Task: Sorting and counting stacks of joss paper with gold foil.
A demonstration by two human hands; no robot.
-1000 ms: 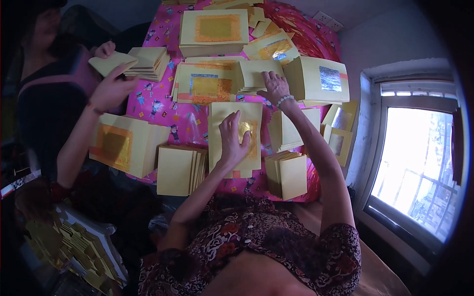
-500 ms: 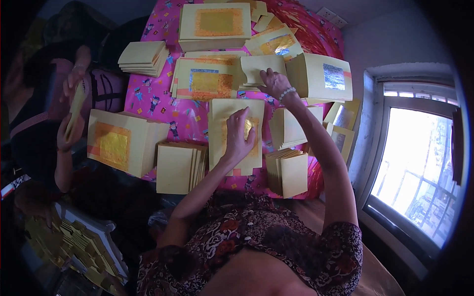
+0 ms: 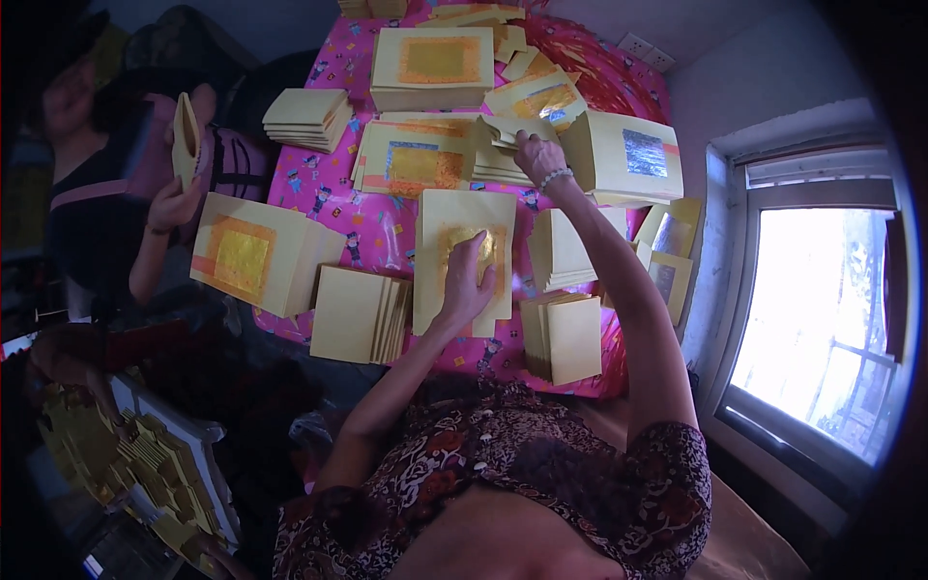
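My left hand (image 3: 468, 282) lies on a pale yellow paper sheet (image 3: 435, 213) with a gold foil square, its fingers stretched over the foil and its thumb apart. Beyond it, my right hand (image 3: 541, 159), a beaded bracelet on its wrist, pinches the raised edge of a folded yellow paper (image 3: 503, 128). That paper tops a small stack of folded papers (image 3: 495, 166). Left of this stack lie sheets with silver and orange foil patches (image 3: 411, 166). Right of it stands a thick pile of sheets (image 3: 604, 145) with a silver patch on top.
Several more paper stacks cover the pink patterned tablecloth (image 3: 372, 227): a thick foil-topped pile (image 3: 246, 256) at left, folded papers (image 3: 358, 314) in front. A person at left holds a folded paper (image 3: 185, 145). More yellow papers (image 3: 164, 464) lie lower left; a bright window (image 3: 807, 329) is at right.
My right fingers have curled round the top folded paper and its edge has risen. My left hand stays on the sheet. The other person's paper is turned upright. The whole view has shifted slightly.
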